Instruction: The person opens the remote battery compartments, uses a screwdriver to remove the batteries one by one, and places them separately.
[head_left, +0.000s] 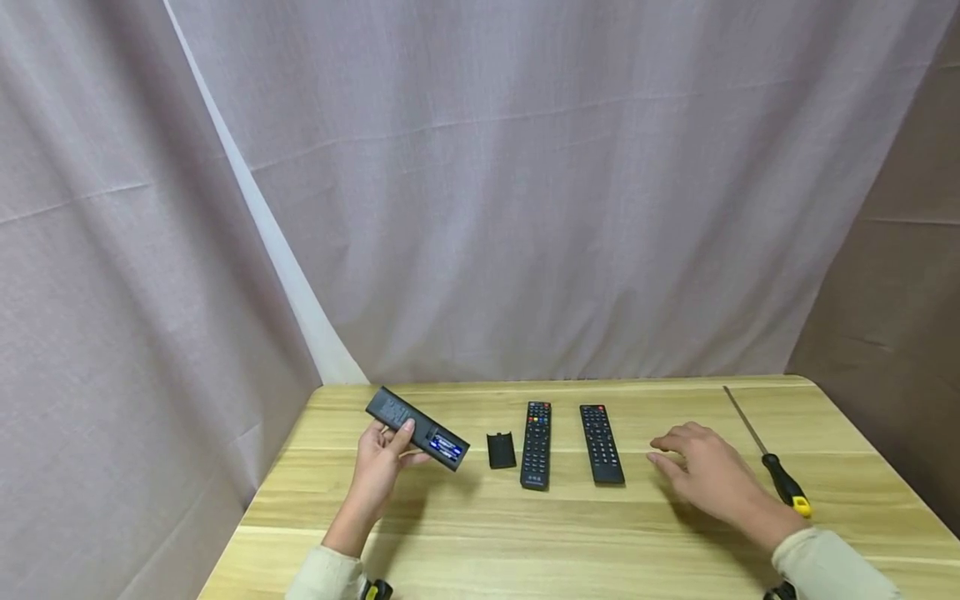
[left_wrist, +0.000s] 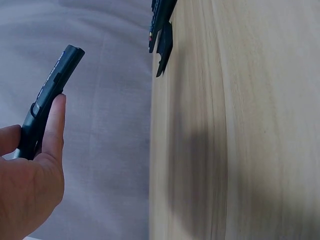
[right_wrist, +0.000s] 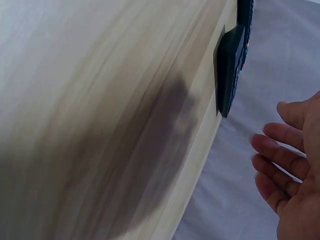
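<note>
My left hand (head_left: 378, 462) grips the slim black plastic remote with its battery bay uncovered (head_left: 417, 428), thumb across the back, fingers underneath. I have it raised above the pale wooden table (head_left: 480, 542), left of my landmark: the long black remote with coloured buttons (head_left: 536, 446). I judge it light and stiff, its smooth shell a little slippery, so the middle of the body is the place to hold. The blue batteries (head_left: 446, 447) sit in the bay near the end pointing towards the landmark; too steep a tilt might loosen them.

The small flat black plastic battery cover (head_left: 501, 450) lies just left of the landmark. It looks thin, with a small tab I would treat as fragile; I'd take it by its side edges.

My right hand (head_left: 705, 467) holds nothing, its fingers loosely bent and the thumb apart. It hovers right of the landmark, between the plain black remote (head_left: 602, 444) and the black-and-yellow screwdriver (head_left: 783, 482). Behind the landmark, the table's back edge meets the grey-mauve curtain (head_left: 525, 208); the roomier stretch of wood is in front of it.
</note>
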